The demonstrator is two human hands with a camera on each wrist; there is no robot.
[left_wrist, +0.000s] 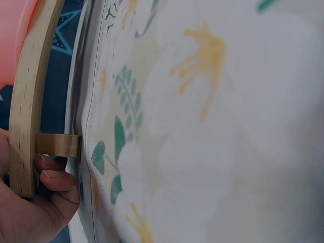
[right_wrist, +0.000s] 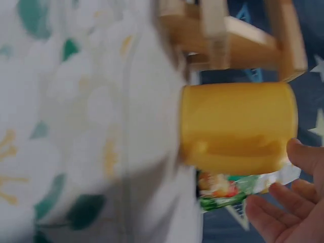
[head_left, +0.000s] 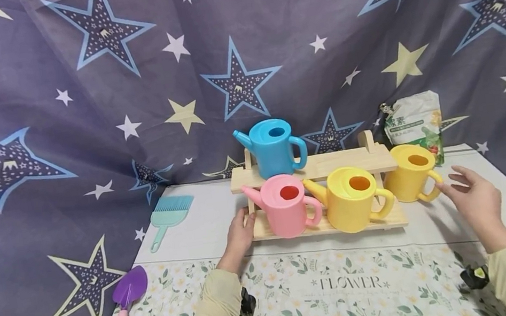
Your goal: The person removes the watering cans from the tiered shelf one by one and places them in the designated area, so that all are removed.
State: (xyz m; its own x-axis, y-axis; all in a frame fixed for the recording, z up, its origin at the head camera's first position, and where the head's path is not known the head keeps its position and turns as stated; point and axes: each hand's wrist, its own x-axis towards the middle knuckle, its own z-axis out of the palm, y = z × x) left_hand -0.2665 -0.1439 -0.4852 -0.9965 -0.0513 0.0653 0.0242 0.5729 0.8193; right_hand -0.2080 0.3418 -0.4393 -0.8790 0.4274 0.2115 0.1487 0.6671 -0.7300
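Observation:
A two-tier wooden rack holds a blue watering can on its top shelf. On its lower shelf stand a pink watering can and a yellow watering can. My left hand grips the left end of the lower plank, with fingers curled beneath it in the left wrist view. Another yellow watering can stands upright on the table to the right of the rack. Beside its handle is my right hand, fingers relaxed and spread, a fingertip right at the handle's outer edge.
Behind the right-hand can leans a white and green pouch. At the left lie a teal brush and a purple trowel with a pink handle. A flower-print cloth covers the table; a starry curtain hangs behind.

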